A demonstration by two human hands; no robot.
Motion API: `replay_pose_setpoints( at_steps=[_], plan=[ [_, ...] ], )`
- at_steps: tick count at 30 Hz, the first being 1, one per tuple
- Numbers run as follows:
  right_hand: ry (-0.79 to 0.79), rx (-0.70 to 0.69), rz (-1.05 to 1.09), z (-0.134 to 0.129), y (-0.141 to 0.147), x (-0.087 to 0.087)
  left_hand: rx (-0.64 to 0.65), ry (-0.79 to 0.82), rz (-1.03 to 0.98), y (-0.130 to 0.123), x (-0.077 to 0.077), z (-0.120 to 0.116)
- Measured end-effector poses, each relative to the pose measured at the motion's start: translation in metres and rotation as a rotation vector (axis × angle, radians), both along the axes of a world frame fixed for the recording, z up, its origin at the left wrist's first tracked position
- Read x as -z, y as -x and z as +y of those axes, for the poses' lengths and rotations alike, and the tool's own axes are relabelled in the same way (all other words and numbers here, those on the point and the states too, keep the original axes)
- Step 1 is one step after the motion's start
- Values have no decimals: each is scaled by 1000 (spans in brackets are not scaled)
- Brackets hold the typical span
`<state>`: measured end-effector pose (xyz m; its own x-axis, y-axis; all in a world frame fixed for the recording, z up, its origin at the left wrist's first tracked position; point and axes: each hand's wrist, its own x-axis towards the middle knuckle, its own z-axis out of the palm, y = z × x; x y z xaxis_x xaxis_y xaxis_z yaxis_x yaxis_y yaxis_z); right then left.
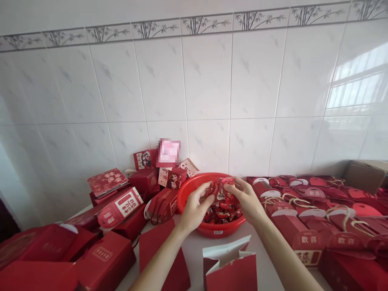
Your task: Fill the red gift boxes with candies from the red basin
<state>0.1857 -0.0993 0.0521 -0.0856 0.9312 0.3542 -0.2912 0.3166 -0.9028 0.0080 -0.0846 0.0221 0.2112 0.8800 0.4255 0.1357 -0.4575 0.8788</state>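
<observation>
Both hands are over a round red plastic basin [209,233] that holds a heap of candies in red wrappers [222,213]. My left hand [195,206] is closed on wrapped candies [214,190] at the basin's middle. Close beside it, my right hand [246,198] pinches a red candy packet [229,189] between thumb and fingers. Below the basin, nearer to me, stands a red paper gift box [232,273] with its top flaps open and a white inside.
Red gift boxes [104,258] lie piled on the left, smaller printed boxes [172,178] against the tiled wall. Rows of closed red boxes with rope handles [312,226] fill the right side. A brown cardboard box [363,174] sits at the back right.
</observation>
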Motion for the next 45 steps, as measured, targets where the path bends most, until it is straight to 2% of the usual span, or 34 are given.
replay_pose_setpoints(
  at_steps=[5,10,16,21,25,28,30,32,34,37,40,42,45],
  plan=[
    [15,-20,-32,0,4,5,-16,0,22,3,3,0],
    [34,-73,-52,-2,4,4,97,38,79,2,3,-5],
    [59,-136,32,-2,-1,0,121,33,42,-1,-4,-13],
    [153,-171,106,-2,-9,-4,137,24,47,1,-8,-15],
    [155,-110,160,-5,-19,-12,111,-10,151,15,-28,-30],
    [116,-64,157,-13,-30,-22,188,-86,333,31,-52,-55],
    [78,-52,122,-21,-38,-29,276,-57,540,39,-66,-73],
    [25,-70,67,-30,-45,-36,348,1,680,43,-71,-87],
    [-37,-113,2,-38,-51,-40,372,39,721,41,-69,-91],
    [-115,-191,-102,-46,-54,-42,319,46,639,31,-55,-82],
    [-138,-238,-215,-47,-53,-40,175,6,586,22,-44,-66],
    [-131,-273,-281,-45,-50,-38,85,-42,610,18,-42,-59],
    [-129,-325,-336,-40,-44,-35,45,-129,685,17,-44,-56]
  ],
)
